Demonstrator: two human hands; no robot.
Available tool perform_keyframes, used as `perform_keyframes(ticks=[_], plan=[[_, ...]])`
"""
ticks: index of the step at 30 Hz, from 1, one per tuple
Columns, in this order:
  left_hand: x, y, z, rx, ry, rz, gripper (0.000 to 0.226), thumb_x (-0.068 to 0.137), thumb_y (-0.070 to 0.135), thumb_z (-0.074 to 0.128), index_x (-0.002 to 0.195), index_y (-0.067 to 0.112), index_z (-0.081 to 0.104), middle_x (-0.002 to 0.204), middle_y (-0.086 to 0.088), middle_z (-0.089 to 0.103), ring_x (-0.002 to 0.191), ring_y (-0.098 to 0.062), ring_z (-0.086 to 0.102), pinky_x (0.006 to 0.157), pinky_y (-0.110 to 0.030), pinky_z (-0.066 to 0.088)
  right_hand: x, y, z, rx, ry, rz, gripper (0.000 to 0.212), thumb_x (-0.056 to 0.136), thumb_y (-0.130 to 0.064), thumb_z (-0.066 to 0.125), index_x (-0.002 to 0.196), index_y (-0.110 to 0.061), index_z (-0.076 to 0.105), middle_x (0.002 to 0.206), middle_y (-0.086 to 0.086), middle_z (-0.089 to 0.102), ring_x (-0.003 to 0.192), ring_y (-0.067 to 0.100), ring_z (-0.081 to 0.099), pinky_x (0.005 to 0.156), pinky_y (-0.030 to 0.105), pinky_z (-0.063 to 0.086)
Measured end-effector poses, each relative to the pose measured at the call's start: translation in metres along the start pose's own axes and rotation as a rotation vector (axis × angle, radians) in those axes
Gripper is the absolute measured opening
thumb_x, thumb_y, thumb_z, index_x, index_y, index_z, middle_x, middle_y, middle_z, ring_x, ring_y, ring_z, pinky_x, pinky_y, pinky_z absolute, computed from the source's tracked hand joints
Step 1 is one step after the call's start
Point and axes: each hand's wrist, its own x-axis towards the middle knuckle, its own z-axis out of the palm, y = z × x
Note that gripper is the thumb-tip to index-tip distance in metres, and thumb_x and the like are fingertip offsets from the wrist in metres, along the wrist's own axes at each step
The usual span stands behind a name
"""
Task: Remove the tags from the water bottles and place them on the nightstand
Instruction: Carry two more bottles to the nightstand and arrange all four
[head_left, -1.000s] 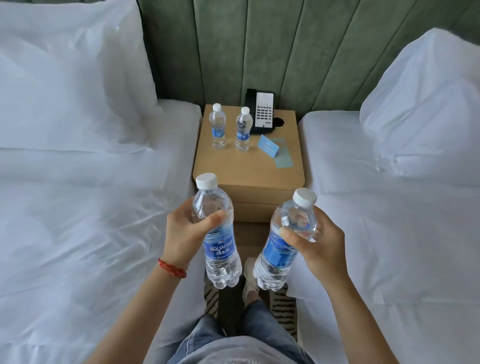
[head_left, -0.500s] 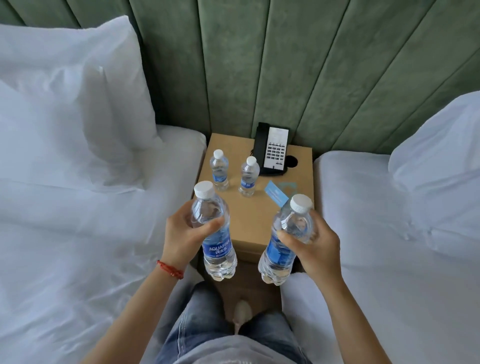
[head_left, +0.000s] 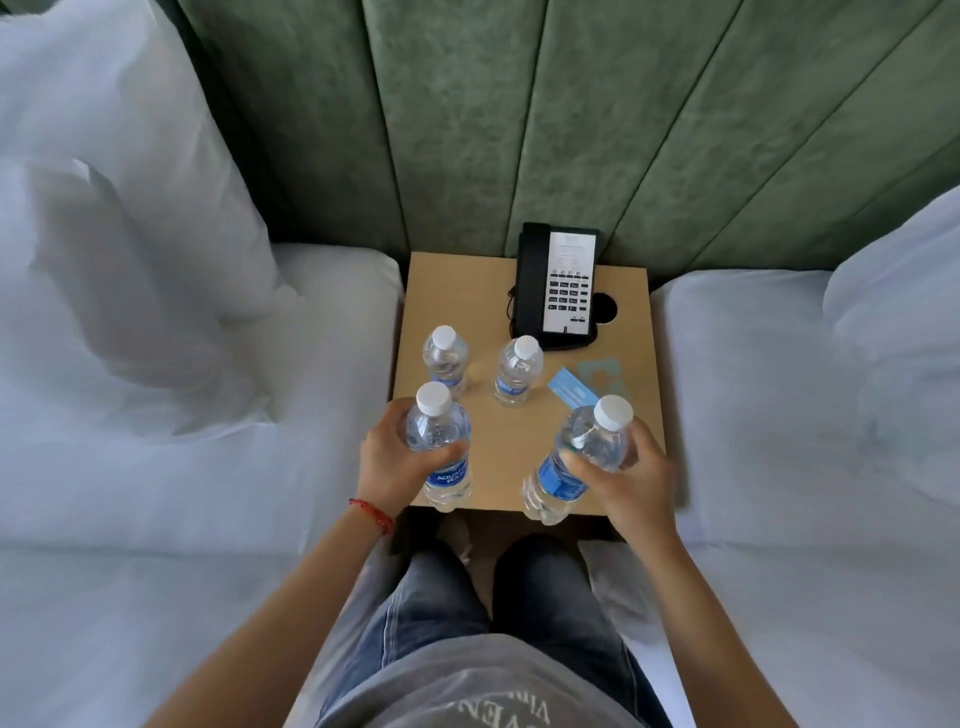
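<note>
My left hand (head_left: 387, 462) grips a clear water bottle (head_left: 439, 441) with a white cap and blue label, held upright over the front left of the wooden nightstand (head_left: 498, 447). My right hand (head_left: 631, 480) grips a second such bottle (head_left: 579, 457), tilted, its base hanging over the nightstand's front edge. Two more capped bottles stand on the nightstand behind them, one at the left (head_left: 445, 358) and one nearer the middle (head_left: 517, 370). A small blue card (head_left: 571, 392) lies beside them. No tag shows on either held bottle.
A black phone (head_left: 558, 286) sits at the nightstand's back, with a round hole (head_left: 604, 307) to its right. White beds flank the nightstand, the left one (head_left: 208, 415) and the right one (head_left: 779, 415). A green padded headboard (head_left: 519, 130) rises behind. My legs stand close to the front.
I have stepped closer and the view now looks down on the nightstand. Both hands have carried their bottles forward and now hold them over its front part.
</note>
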Motion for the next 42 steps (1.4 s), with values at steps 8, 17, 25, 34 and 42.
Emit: perform_keyframes(ticks=[8,17,25,34,42], plan=[[0.036,-0.021,0.019,0.078,0.018,-0.12,0.058,0.053,0.031,0.087,0.097,0.028,0.049,0.088,0.017,0.059,0.081,-0.004,0.059,0.066,-0.016,0.044,0.045,0.031,0.027,-0.07,-0.054,0.014,0.059,0.057,-0.029,0.084,0.105,-0.042,0.053,0.095,-0.024,0.063,0.091,0.001,0.061,0.079,0.011,0.046],[0.053,-0.039,0.039,0.085,0.012,-0.193,0.059,0.051,0.022,0.088,0.096,0.026,0.048,0.09,0.011,0.059,0.084,-0.01,0.057,0.067,-0.017,0.042,0.071,0.058,0.049,-0.094,-0.079,0.028,0.061,0.057,-0.02,0.084,0.105,-0.033,0.048,0.096,-0.027,0.056,0.086,-0.012,0.053,0.075,0.0,0.039],[0.055,-0.056,0.049,0.058,0.03,-0.231,0.063,0.05,0.017,0.088,0.098,0.028,0.049,0.094,0.021,0.055,0.086,0.006,0.053,0.068,-0.011,0.04,0.076,0.068,0.058,-0.111,-0.136,0.066,0.058,0.06,-0.022,0.083,0.104,-0.029,0.047,0.095,-0.012,0.062,0.085,0.003,0.058,0.071,0.002,0.04],[0.049,-0.078,0.052,0.093,0.041,-0.276,0.064,0.046,0.016,0.089,0.092,0.036,0.049,0.091,0.024,0.056,0.084,0.011,0.052,0.064,-0.005,0.038,0.07,0.083,0.066,-0.12,-0.144,0.106,0.063,0.059,-0.014,0.083,0.111,-0.016,0.048,0.098,-0.011,0.057,0.09,0.012,0.057,0.074,0.008,0.039],[0.049,-0.079,0.059,0.076,0.073,-0.282,0.066,0.039,0.031,0.083,0.096,0.034,0.05,0.091,0.025,0.058,0.086,0.006,0.053,0.071,-0.02,0.044,0.073,0.086,0.066,-0.117,-0.154,0.087,0.065,0.058,-0.016,0.084,0.112,-0.018,0.048,0.094,-0.021,0.055,0.089,0.01,0.057,0.073,0.001,0.039]])
